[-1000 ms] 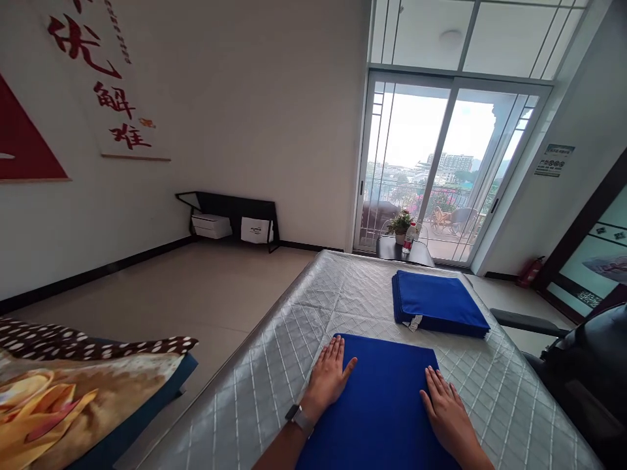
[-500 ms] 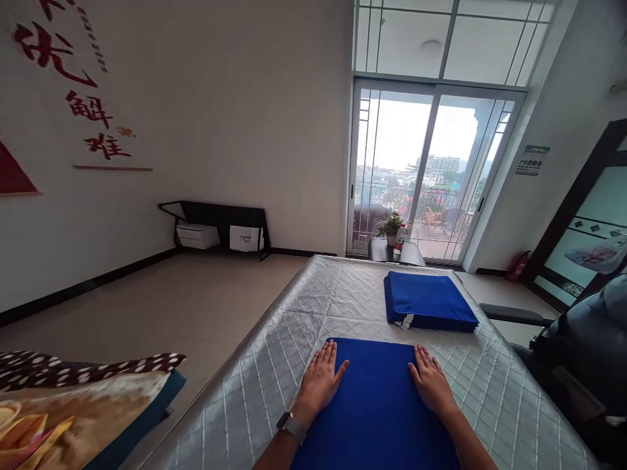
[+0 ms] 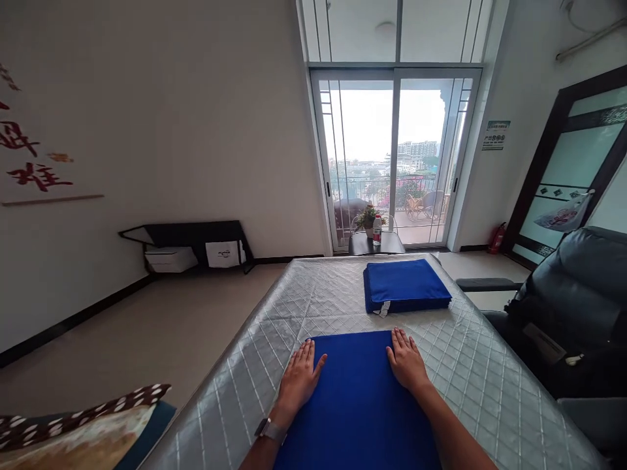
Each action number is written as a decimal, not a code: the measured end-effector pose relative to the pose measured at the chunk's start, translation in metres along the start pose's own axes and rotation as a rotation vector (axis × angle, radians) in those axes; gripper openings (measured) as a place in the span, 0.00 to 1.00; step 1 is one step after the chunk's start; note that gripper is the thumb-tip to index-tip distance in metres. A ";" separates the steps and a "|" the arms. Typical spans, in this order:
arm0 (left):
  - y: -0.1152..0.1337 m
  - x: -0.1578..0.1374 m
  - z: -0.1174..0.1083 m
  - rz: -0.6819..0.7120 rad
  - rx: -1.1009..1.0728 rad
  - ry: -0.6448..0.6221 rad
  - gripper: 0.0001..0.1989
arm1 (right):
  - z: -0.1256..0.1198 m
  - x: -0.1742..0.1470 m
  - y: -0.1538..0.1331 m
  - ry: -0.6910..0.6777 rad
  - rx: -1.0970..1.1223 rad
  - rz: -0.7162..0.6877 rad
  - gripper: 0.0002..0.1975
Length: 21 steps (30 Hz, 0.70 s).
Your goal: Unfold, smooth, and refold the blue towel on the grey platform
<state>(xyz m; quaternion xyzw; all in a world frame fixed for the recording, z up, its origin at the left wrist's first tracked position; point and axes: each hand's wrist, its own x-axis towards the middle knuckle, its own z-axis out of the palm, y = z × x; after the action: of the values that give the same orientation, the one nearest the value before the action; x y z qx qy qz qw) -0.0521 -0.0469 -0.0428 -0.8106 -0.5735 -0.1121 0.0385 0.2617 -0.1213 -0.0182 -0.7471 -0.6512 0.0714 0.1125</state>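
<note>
A blue cloth (image 3: 355, 405) lies flat on the table's silver quilted cover (image 3: 255, 385), its near end running out of the picture. My left hand (image 3: 300, 373) rests palm down on its far left corner, fingers stretched forward and thumb out to the side; a watch sits on that wrist. On the far right corner lies my right hand (image 3: 407, 358), also flat with the thumb apart. Neither hand grips anything. Beyond them is a neat stack of folded blue cloths (image 3: 407, 285), with a white label hanging from its near edge.
A small dark table (image 3: 360, 245) with a potted plant (image 3: 366, 219) and a bottle (image 3: 377, 230) stands past the far edge. A black armchair (image 3: 588, 287) is close on the right. Patterned fabric (image 3: 98, 431) shows at lower left, and a low black rack (image 3: 196, 234) by the wall.
The view has turned to the right, so the room appears shifted left. Both hands stay flat on the same corners of the cloth, and the stack has not moved.
</note>
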 end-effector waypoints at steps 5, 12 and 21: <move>0.067 0.005 -0.018 0.193 -0.055 0.012 0.36 | 0.001 -0.004 0.003 0.002 0.026 -0.022 0.33; 0.203 0.030 -0.011 0.500 -0.215 -0.017 0.30 | 0.005 -0.007 0.008 -0.005 -0.044 -0.067 0.31; 0.157 0.027 0.006 0.317 -0.152 -0.010 0.33 | 0.000 -0.005 0.007 -0.018 0.027 -0.012 0.32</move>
<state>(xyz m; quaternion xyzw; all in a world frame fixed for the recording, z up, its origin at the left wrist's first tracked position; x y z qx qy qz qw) 0.1046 -0.0747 -0.0319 -0.8920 -0.4285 -0.1436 -0.0088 0.2674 -0.1272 -0.0202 -0.7409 -0.6557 0.0862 0.1173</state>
